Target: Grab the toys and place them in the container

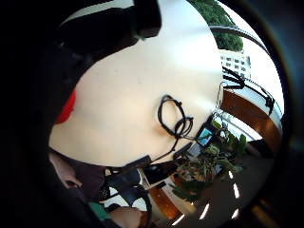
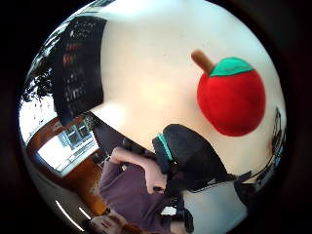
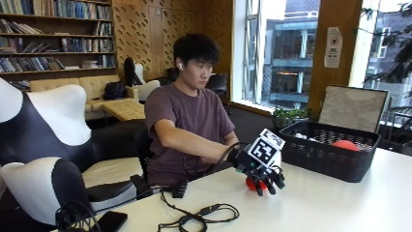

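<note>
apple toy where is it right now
In the outside view the apple toy lies on the white table, just under the gloved right hand, short of the black basket. The thumb-side palm view shows it close by.

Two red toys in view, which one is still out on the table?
The red plush apple under the gloved right hand, with a green leaf and brown stem. The other red toy already lies inside the black basket.

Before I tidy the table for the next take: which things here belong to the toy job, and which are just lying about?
Job:
- red apple toy
- black basket, a red toy already inside
- gloved right hand, over the apple

Lying about:
- coiled black cable
- phone at table edge
</note>
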